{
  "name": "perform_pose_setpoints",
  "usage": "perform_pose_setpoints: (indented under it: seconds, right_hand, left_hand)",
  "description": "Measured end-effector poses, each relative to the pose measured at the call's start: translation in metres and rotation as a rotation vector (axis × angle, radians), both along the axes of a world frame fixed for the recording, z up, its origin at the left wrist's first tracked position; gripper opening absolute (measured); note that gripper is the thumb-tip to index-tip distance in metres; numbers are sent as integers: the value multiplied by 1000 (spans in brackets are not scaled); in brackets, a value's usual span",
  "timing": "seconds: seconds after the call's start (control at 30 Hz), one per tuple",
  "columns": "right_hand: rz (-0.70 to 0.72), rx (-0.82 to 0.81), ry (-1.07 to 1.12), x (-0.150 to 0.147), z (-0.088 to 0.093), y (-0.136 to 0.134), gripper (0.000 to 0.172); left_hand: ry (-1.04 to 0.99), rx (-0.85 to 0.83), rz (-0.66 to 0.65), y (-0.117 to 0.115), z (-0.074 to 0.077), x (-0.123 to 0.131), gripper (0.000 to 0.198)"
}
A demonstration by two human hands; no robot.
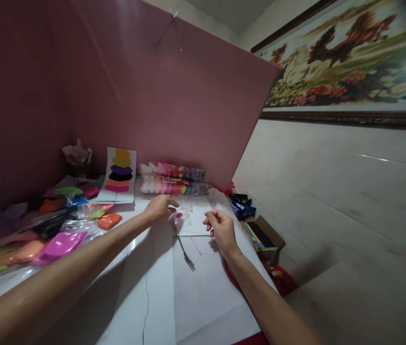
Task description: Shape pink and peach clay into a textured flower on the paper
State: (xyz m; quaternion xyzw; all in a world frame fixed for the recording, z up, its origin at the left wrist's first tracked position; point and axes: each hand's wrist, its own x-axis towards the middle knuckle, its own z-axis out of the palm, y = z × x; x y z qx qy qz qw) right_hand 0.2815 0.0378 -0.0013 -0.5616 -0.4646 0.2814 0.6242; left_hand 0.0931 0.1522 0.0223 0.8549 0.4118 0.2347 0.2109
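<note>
Locate magenta piece (pixel 179 215) in or on clear plastic (pixel 187 222) at frame centre. Note left hand (pixel 160 207) just beside, fingers parted; right hand (pixel 222 231), right of centre, narrowly pinched, contents impossible to tell. Judge work as underway: magenta piece set out, remainder impossible to tell. See fork (pixel 185 254) untouched below, filled packets (pixel 62 246) at left of frame.

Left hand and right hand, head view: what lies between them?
In the head view, clear plastic with a small magenta spot lies on white paper between the left hand and right hand.
</note>
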Motion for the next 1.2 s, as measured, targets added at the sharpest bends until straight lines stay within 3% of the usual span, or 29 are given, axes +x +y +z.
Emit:
perform_pose_setpoints:
  seconds: [0.2, 0.37, 0.47, 0.57, 0.7, 0.8, 0.87, 0.97, 1.1, 1.2]
  right_hand:
    - [54, -41, -133, -7, 2, -8, 23]
    - [117, -116, -593, -18, 10, 1, 18]
    - [167, -116, -729, -30, 13, 12, 13]
    - [239, -141, -839, -41, 9, 19, 24]
    - [260, -193, -939, -44, 0, 20, 10]
    - [246, -204, -964, -43, 1, 14, 9]
    - [227, -180, -957, -46, 7, 10, 9]
    - [220, -7, -887, -57, 20, 3, 10]
    - [334, 154, -689, -82, 27, -13, 9]
    - [377, 284, -560, -97, 17, -29, 5]
  left_hand:
    - [-113, -3, 32, -22, 8, -35, 22]
    - [-54, 57, 35, -72, 9, -56, 17]
    - [25, 163, -53, -112, 5, -57, 21]
    - [152, 246, -173, -150, -3, -53, 27]
    - [148, 236, -261, -180, -15, -50, 29]
    - [-70, 132, -253, -181, -16, -54, 27]
    - [-292, -48, -196, -174, -11, -58, 25]
    - [-567, -387, 60, -156, -2, -65, 24]
    - [-854, -666, 240, -136, -1, -69, 39]
    - [-955, -850, 197, -132, -8, -66, 48]
